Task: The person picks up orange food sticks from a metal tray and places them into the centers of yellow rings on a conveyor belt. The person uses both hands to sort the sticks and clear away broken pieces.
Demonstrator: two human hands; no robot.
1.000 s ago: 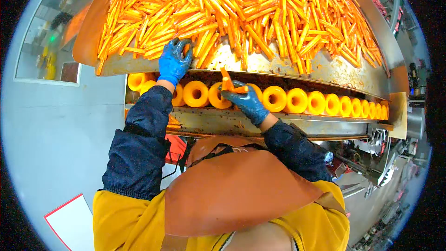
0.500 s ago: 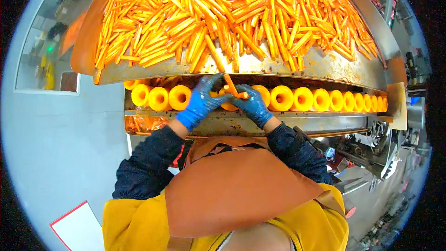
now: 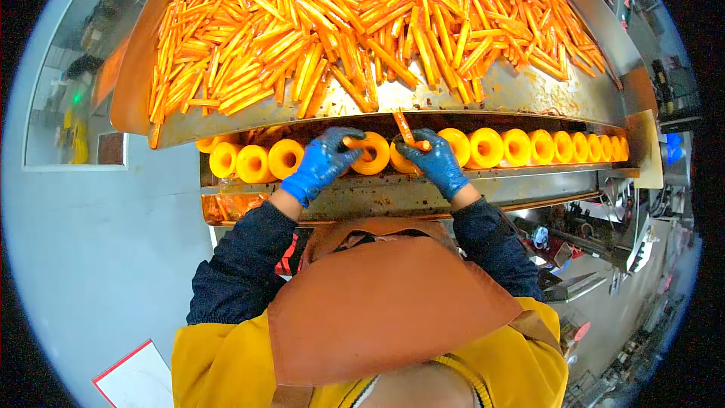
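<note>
My left hand [image 3: 326, 160], in a blue glove, is closed round a short orange stick of sauced food [image 3: 356, 143]. The end of this stick lies in front of a yellow ring-shaped funnel [image 3: 379, 154]. Gloved in blue as well, my right hand [image 3: 438, 162] grips orange food sticks [image 3: 403, 127], one pointing up toward the tray and another lying across the fingers. Both hands are above the row of yellow funnels, apart from each other. Beyond them, a big heap of glossy orange sticks [image 3: 325, 26] fills the metal tray [image 3: 498, 94].
More yellow funnels [image 3: 487, 148] continue right along the row. A metal ledge [image 3: 513, 180] runs on my side of them. At the lower left of the ledge sit orange scraps [image 3: 236, 207]. An upright tan board [image 3: 648, 149] stands at the right end.
My hands have moved apart, the left slightly left and the right to the right. The sticks that were together between them are now split between the two hands.
</note>
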